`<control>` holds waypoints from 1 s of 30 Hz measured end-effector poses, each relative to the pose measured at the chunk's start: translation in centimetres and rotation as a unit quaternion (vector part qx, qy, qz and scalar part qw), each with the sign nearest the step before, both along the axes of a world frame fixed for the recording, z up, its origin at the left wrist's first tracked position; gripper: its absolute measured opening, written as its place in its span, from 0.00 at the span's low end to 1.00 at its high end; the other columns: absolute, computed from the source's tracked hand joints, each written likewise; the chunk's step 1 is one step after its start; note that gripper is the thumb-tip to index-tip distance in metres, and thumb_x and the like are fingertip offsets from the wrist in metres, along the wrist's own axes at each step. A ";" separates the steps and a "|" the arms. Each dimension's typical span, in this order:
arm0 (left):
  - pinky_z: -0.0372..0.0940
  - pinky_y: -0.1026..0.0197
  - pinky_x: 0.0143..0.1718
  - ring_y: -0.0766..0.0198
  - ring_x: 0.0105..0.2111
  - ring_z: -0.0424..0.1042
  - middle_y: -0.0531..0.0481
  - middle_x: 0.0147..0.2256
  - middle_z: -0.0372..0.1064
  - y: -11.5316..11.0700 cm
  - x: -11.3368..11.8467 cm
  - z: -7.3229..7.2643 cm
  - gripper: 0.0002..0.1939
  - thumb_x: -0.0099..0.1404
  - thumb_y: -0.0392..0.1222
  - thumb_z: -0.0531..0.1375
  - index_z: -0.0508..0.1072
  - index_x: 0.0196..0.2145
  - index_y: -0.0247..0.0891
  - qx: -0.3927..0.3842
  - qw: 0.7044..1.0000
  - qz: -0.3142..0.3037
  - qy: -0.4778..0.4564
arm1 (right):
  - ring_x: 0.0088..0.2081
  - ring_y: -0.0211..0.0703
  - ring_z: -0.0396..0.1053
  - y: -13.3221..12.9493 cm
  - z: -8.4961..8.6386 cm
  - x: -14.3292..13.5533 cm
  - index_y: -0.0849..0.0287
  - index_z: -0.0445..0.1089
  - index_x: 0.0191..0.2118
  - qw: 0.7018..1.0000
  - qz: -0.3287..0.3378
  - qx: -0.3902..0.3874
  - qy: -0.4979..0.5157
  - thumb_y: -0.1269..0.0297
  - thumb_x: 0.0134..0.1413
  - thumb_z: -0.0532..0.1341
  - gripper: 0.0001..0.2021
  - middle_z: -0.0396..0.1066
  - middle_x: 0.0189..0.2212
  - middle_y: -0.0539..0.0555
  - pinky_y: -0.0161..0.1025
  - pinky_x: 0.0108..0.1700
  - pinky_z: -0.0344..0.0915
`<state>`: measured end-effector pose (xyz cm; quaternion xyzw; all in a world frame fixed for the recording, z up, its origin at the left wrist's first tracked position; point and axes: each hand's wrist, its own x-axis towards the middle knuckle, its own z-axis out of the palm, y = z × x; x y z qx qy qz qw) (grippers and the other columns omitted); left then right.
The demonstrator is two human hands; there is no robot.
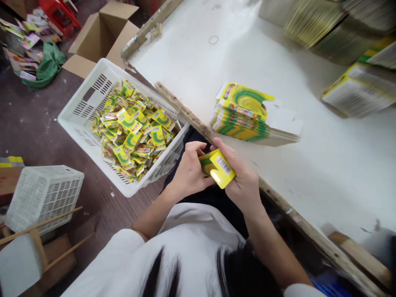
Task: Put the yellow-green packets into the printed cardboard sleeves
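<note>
A small yellow and green crayon box point(223, 168) with a barcode is held between my two hands, in front of my lap. My left hand point(192, 170) grips its left end, fingers curled round it. On its other side my right hand point(243, 181) has thumb and fingers closed on the box. Just beyond, on the white table point(198, 53), lies a stack of flat unfolded crayon boxes point(244, 111) with white flaps toward the right. To my left a white plastic crate point(114, 183) holds a heap of small yellow crayon boxes point(133, 132).
The table's worn wooden edge point(185, 108) runs diagonally beside me. More bundled cartons point(315, 24) stand at the far right. An open cardboard box point(102, 35), a red stool point(62, 18), a green sack point(49, 62), another white crate point(46, 196) and a chair point(21, 264) are on the floor.
</note>
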<state>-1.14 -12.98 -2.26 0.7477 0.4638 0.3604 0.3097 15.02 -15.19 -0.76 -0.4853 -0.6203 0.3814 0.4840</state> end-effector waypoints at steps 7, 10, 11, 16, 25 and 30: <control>0.70 0.49 0.49 0.50 0.50 0.72 0.42 0.50 0.69 -0.7 0.4 0.1 0.27 0.62 0.38 0.64 0.59 0.57 0.43 0.020 0.997 -0.008 0.073 | 0.64 0.53 0.71 -0.3 -0.9 0.5 0.39 0.58 0.71 0.994 -0.020 -0.065 0.087 0.65 0.68 0.60 0.29 0.63 0.69 0.51 0.56 0.67 0.67; 0.69 0.48 0.51 0.49 0.52 0.72 0.41 0.52 0.69 -1.0 0.9 -0.4 0.31 0.61 0.39 0.66 0.59 0.58 0.43 0.019 0.997 0.012 0.080 | 0.63 0.53 0.72 -0.4 -0.7 0.3 0.41 0.61 0.70 0.994 -0.036 -0.060 0.079 0.64 0.69 0.59 0.27 0.66 0.68 0.52 0.56 0.66 0.69; 0.69 0.48 0.52 0.49 0.53 0.71 0.41 0.53 0.69 -1.0 1.0 -0.6 0.33 0.60 0.40 0.67 0.59 0.59 0.43 0.020 0.996 0.018 0.081 | 0.62 0.53 0.73 -0.3 -0.6 0.2 0.42 0.61 0.70 0.994 -0.052 -0.056 0.072 0.65 0.70 0.57 0.26 0.68 0.67 0.53 0.56 0.66 0.70; 0.70 0.52 0.45 0.53 0.45 0.75 0.45 0.47 0.72 -0.1 0.3 -0.4 0.25 0.61 0.41 0.65 0.63 0.54 0.44 -0.013 0.999 0.004 0.038 | 0.70 0.55 0.61 0.0 0.3 0.4 0.45 0.47 0.75 0.995 0.035 0.048 -0.081 0.71 0.67 0.57 0.36 0.54 0.74 0.54 0.57 0.69 0.65; 0.70 0.57 0.41 0.56 0.42 0.78 0.49 0.48 0.75 1.1 -1.5 1.8 0.34 0.53 0.40 0.66 0.61 0.57 0.44 -0.148 0.988 -0.044 0.028 | 0.69 0.51 0.64 0.4 0.8 1.1 0.42 0.60 0.71 0.982 0.055 0.085 -0.162 0.74 0.68 0.58 0.30 0.55 0.73 0.54 0.45 0.64 0.71; 0.65 0.50 0.51 0.51 0.48 0.77 0.46 0.51 0.76 1.2 -1.4 1.9 0.31 0.54 0.40 0.66 0.64 0.55 0.41 -0.110 0.988 -0.043 0.104 | 0.67 0.53 0.67 0.7 0.4 1.5 0.53 0.77 0.52 0.982 0.067 0.072 -0.159 0.72 0.67 0.60 0.13 0.61 0.71 0.61 0.48 0.63 0.72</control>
